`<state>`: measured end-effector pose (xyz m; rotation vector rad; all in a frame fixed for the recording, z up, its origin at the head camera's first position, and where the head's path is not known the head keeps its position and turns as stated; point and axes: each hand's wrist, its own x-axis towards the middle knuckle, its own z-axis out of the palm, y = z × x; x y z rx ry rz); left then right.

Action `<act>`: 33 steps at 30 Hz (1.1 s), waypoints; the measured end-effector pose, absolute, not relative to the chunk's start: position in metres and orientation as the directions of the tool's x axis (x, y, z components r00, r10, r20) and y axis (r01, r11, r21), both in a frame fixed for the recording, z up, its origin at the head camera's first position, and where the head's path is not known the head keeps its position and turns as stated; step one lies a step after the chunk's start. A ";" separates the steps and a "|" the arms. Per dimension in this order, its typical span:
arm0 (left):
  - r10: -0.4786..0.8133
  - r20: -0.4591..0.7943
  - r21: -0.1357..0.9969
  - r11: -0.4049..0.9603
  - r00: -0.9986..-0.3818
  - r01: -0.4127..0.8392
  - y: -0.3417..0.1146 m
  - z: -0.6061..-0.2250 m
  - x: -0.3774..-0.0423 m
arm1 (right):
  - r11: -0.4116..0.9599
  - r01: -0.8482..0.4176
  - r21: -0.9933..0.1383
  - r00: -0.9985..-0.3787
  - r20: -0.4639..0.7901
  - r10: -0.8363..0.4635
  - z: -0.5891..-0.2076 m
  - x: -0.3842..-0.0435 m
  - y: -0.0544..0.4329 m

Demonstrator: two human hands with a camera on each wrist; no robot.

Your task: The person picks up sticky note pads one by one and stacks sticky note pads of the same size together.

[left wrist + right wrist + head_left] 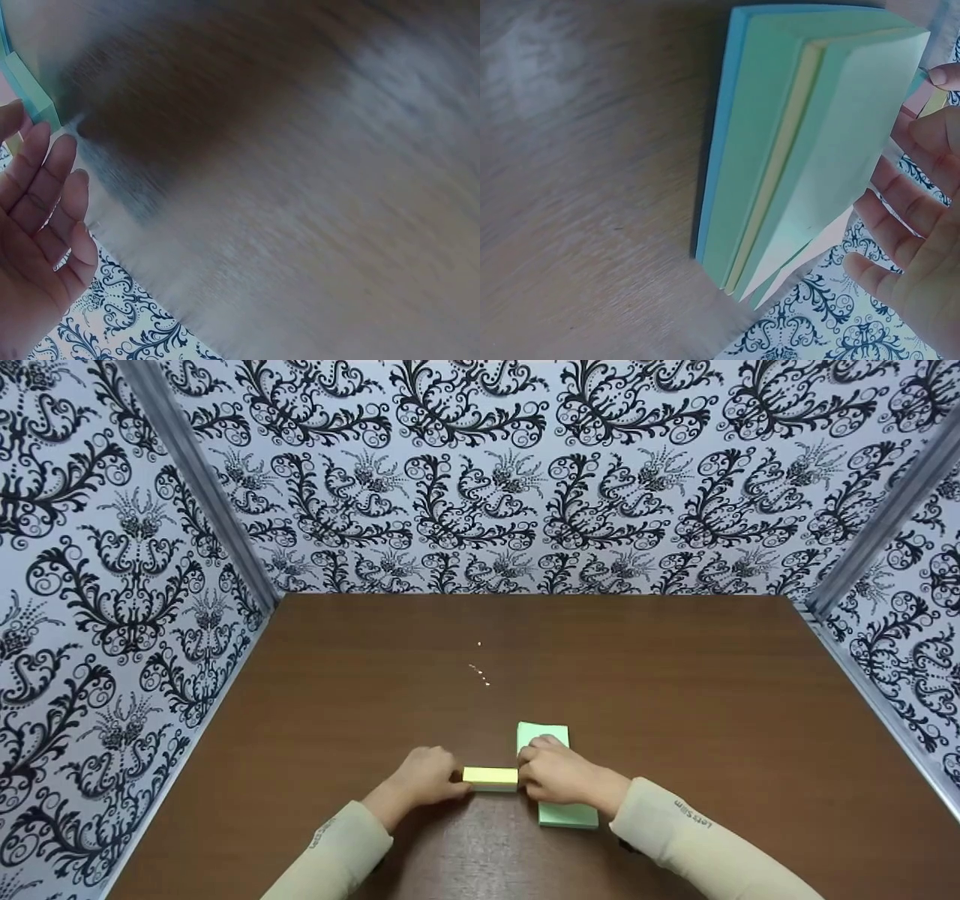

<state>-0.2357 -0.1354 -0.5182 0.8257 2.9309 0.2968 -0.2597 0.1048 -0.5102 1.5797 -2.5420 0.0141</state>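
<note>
A small yellow-topped pad of sticky notes lies crosswise between the two hands. My left hand pinches its left end between thumb and fingers. At the pad's right end, my right hand holds it by the fingertips, partly hiding that end. Beneath and beside the right hand is a larger stack of paper pads with a green top. Blue, green and yellow layers of this stack show in the right wrist view. In the left wrist view the small pad shows a greenish side near the fingertips.
The brown wooden table has a few small white specks beyond the hands. Patterned black-and-white walls enclose it at the back and sides, with grey metal strips along the corners.
</note>
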 end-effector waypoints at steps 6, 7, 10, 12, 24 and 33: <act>0.526 -0.011 0.198 0.835 -0.850 0.514 -0.135 -0.520 -0.236 | 0.436 -0.896 0.089 -0.422 0.144 -0.895 -0.510 -0.261 0.104; 0.527 -0.007 0.196 0.834 -0.850 0.516 -0.135 -0.520 -0.236 | 0.434 -0.896 0.091 -0.419 0.147 -0.896 -0.510 -0.261 0.104; 0.528 -0.007 0.192 0.834 -0.849 0.517 -0.135 -0.520 -0.236 | 0.433 -0.896 0.096 -0.417 0.148 -0.897 -0.510 -0.261 0.104; 0.526 -0.016 0.195 0.836 -0.850 0.513 -0.135 -0.519 -0.236 | 0.433 -0.897 0.083 -0.420 0.140 -0.897 -0.509 -0.261 0.104; 0.519 -0.003 0.192 0.839 -0.855 0.509 -0.136 -0.520 -0.236 | 0.410 -0.909 0.076 -0.401 0.113 -0.909 -0.510 -0.260 0.103; 0.533 0.017 0.187 0.829 -0.846 0.527 -0.135 -0.520 -0.238 | 0.411 -0.907 0.095 -0.400 0.118 -0.909 -0.511 -0.261 0.104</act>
